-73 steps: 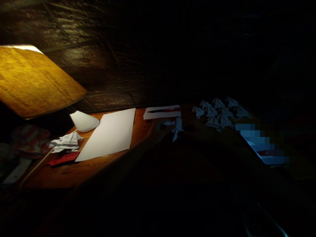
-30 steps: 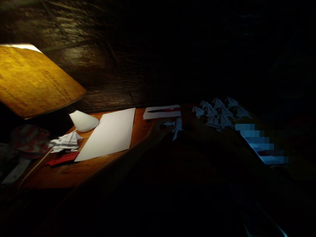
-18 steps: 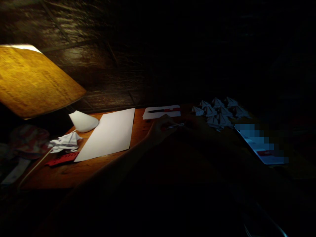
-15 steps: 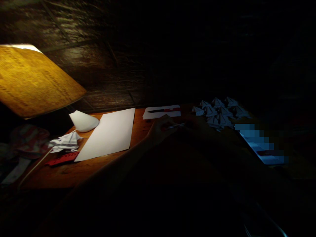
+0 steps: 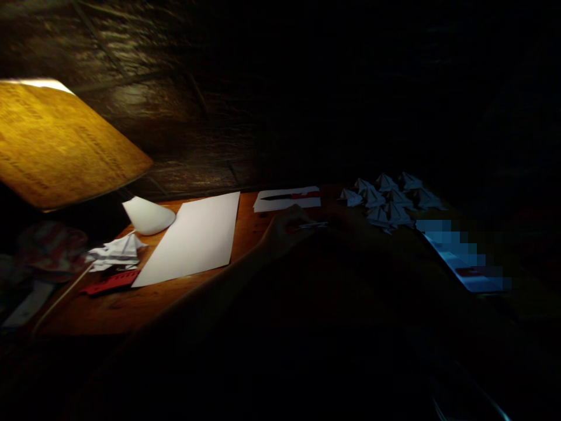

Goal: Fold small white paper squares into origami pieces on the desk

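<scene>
The room is very dark, lit only by a lamp at the left. My left hand (image 5: 283, 233) reaches over the wooden table (image 5: 131, 304), its fingers curled onto a small folded white paper piece (image 5: 313, 224) that shows only as a thin edge. My right hand (image 5: 350, 219) is a dim shape just right of that piece, touching it; its fingers are lost in shadow. A cluster of several folded paper figures (image 5: 390, 199) lies just beyond to the right.
A blank white sheet (image 5: 195, 237) lies left of my hand. A lampshade (image 5: 56, 146) glows at far left above a white cone of paper (image 5: 149, 215), a crumpled folded paper (image 5: 116, 251) and a red strip (image 5: 111, 282). A sheet with a knife (image 5: 287, 199) lies behind; a blurred bluish item (image 5: 464, 254) sits right.
The folded piece stood up showing its white flaps between my hands earlier; now it is pressed down nearly flat, only a thin edge showing. My hands have closed over it.
</scene>
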{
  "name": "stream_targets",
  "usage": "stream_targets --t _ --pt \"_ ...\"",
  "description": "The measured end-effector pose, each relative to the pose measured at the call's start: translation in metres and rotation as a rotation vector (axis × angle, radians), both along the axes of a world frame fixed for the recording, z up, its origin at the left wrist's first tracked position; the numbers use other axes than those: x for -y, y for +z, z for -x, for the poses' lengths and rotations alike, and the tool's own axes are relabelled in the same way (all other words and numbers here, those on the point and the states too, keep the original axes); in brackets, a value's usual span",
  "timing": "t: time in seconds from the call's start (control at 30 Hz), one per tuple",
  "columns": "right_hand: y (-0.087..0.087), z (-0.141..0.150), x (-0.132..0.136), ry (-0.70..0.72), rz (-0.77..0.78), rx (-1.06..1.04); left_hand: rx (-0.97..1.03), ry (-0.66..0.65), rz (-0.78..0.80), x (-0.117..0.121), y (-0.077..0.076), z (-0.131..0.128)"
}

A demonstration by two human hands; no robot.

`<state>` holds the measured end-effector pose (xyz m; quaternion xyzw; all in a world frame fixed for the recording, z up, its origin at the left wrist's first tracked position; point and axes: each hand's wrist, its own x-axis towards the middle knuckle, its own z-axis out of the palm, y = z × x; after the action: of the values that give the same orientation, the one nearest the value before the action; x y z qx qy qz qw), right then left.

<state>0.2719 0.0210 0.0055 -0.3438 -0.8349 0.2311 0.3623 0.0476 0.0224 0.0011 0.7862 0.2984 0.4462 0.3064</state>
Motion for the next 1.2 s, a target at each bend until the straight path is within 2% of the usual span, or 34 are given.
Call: stream_targets --t 0.13,0.5,0.8,1.2 --pt "0.001 0.0 0.001 0.043 -0.027 -0.027 -0.01 -0.004 -0.008 0.001 0.0 0.0" --pt "-0.005 -0.001 -0.004 0.006 -0.037 -0.008 0.013 -0.016 0.016 0.003 0.003 -0.002" --pt "0.0 0.0 -0.002 -0.009 -0.027 0.021 0.005 -0.045 -0.033 -0.002 -0.003 0.001" --pt "-0.007 -0.005 -0.009 -0.01 -0.086 0.017 -0.001 -0.05 -0.128 -0.005 -0.006 0.001"
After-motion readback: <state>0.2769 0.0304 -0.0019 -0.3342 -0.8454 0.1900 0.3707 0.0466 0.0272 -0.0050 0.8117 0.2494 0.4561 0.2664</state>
